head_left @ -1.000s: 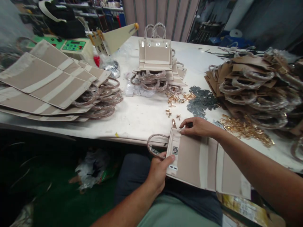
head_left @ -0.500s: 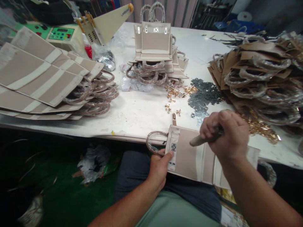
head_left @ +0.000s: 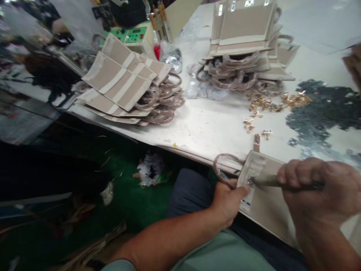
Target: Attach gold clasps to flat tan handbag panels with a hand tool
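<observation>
A beige handbag panel (head_left: pixel 272 209) lies across my lap at the table's front edge, with a plastic-wrapped loop handle (head_left: pixel 221 169) at its left end. My left hand (head_left: pixel 227 205) pinches that end between thumb and fingers. By the thumb, a small metal washer plate (head_left: pixel 250 181) sits on the panel's pale strip. My right hand (head_left: pixel 318 188) is a fist around a blunt, grey-brown stick-like tool (head_left: pixel 267 181). The tool's tip is at the metal plate; blur hides whether they touch. A short strap with a metal fitting (head_left: pixel 256 142) sticks out beyond the panel's far edge.
Stacked bag panels (head_left: pixel 124 82) lie on the left of the white table (head_left: pixel 203 128), with another stack (head_left: pixel 245 26) farther back. Gold fasteners (head_left: pixel 267 104) and a heap of dark metal plates (head_left: pixel 324 105) are scattered rightward. Another person's shoe (head_left: pixel 107 194) shows on the green floor.
The view has swung left, so things appear farther right. My right hand has brought the tool down and toward the metal plate. My left hand keeps its hold on the panel.
</observation>
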`<state>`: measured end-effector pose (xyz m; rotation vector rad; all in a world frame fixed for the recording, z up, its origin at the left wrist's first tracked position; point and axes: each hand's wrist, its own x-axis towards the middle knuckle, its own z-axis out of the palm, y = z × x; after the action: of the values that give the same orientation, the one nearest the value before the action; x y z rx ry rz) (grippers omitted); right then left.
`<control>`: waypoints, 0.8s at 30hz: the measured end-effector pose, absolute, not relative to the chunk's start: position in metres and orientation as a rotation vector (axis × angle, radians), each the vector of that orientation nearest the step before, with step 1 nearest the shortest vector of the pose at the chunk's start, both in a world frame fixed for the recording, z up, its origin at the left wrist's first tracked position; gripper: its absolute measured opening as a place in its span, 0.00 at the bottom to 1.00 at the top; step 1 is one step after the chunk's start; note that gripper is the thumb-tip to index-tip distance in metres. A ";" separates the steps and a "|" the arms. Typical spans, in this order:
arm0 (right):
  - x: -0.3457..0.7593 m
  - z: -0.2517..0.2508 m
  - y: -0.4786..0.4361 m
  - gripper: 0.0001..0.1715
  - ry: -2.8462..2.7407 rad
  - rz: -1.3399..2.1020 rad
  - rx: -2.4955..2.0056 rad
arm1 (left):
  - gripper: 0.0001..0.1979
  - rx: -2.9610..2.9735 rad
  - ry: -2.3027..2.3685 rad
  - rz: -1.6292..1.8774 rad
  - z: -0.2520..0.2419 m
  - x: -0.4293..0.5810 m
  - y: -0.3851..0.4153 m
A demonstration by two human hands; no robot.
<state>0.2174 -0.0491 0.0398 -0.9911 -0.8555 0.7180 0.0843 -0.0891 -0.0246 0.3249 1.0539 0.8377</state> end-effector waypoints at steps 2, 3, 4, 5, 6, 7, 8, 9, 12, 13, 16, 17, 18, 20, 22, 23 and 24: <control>0.206 0.041 -0.051 0.20 -0.951 0.617 -0.990 | 0.15 0.338 1.070 0.851 -0.028 0.084 -0.090; 0.201 0.042 -0.052 0.19 -1.002 0.594 -0.986 | 0.15 0.343 1.076 0.857 -0.029 0.084 -0.091; 0.197 0.043 -0.053 0.19 -1.072 0.606 -0.984 | 0.15 0.344 1.079 0.864 -0.029 0.083 -0.091; 0.194 0.043 -0.053 0.19 -1.133 0.627 -0.988 | 0.15 0.344 1.072 0.866 -0.028 0.083 -0.092; 0.193 0.044 -0.053 0.19 -1.181 0.653 -1.000 | 0.16 0.345 1.060 0.865 -0.027 0.082 -0.092; 0.192 0.044 -0.054 0.20 -1.217 0.678 -1.023 | 0.17 0.349 1.042 0.859 -0.026 0.080 -0.092; 0.192 0.043 -0.054 0.21 -1.246 0.699 -1.046 | 0.18 0.353 1.020 0.851 -0.025 0.079 -0.092; 0.193 0.043 -0.054 0.23 -1.270 0.715 -1.079 | 0.19 0.354 0.995 0.842 -0.023 0.077 -0.091; 0.197 0.041 -0.054 0.27 -1.272 0.752 -1.193 | 0.22 0.359 0.937 0.837 -0.023 0.073 -0.089; 0.199 0.040 -0.053 0.28 -1.249 0.767 -1.234 | 0.22 0.365 0.935 0.842 -0.024 0.073 -0.088; 0.206 0.040 -0.049 0.31 -1.192 0.752 -1.320 | 0.22 0.395 0.961 0.869 -0.031 0.075 -0.085; 0.207 0.041 -0.048 0.31 -1.184 0.729 -1.323 | 0.22 0.401 0.963 0.880 -0.033 0.077 -0.085; 0.207 0.042 -0.047 0.32 -1.181 0.709 -1.315 | 0.22 0.405 0.960 0.891 -0.035 0.078 -0.085; 0.203 0.046 -0.045 0.33 -1.185 0.692 -1.289 | 0.22 0.416 0.954 0.905 -0.036 0.079 -0.086; 0.196 0.051 -0.044 0.33 -1.235 0.717 -1.280 | 0.21 0.419 0.953 0.919 -0.036 0.080 -0.086; 0.191 0.053 -0.043 0.33 -1.289 0.739 -1.286 | 0.20 0.417 0.958 0.928 -0.035 0.080 -0.087; 0.187 0.056 -0.042 0.33 -1.356 0.758 -1.296 | 0.19 0.415 0.963 0.938 -0.034 0.080 -0.087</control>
<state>0.1873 -0.0422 0.0557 -1.2959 -1.3565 0.7579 0.0798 -0.0868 -0.0342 0.4148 0.9631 0.9377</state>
